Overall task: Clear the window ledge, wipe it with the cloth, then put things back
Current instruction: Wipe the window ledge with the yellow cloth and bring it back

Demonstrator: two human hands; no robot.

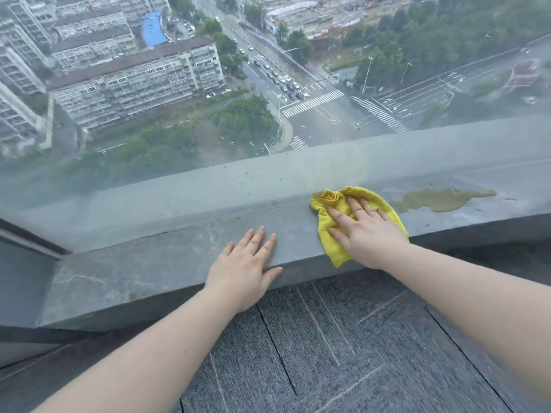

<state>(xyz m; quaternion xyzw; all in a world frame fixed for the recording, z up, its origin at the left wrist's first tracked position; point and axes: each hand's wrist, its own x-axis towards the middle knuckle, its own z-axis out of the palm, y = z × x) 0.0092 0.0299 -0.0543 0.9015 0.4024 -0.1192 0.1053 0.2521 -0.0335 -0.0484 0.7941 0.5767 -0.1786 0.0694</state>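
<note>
Clearing looks done: nothing standing on the visible part of the window ledge (143, 272). Wiping now in progress, judging by the yellow cloth (331, 231) lying bunched on the ledge near its front edge, one corner hanging over. Right hand (362, 231) pressing flat on the cloth, fingers straight and spread, not curled around it. Left hand (246, 265) resting flat on the bare ledge, holding nothing. Yellowish-green patch (441, 199) just right of the cloth, possibly a stain on the ledge, possibly a reflection in the glass; hard to tell. Left to do: finishing the wipe, then returning the things, none in view
</note>
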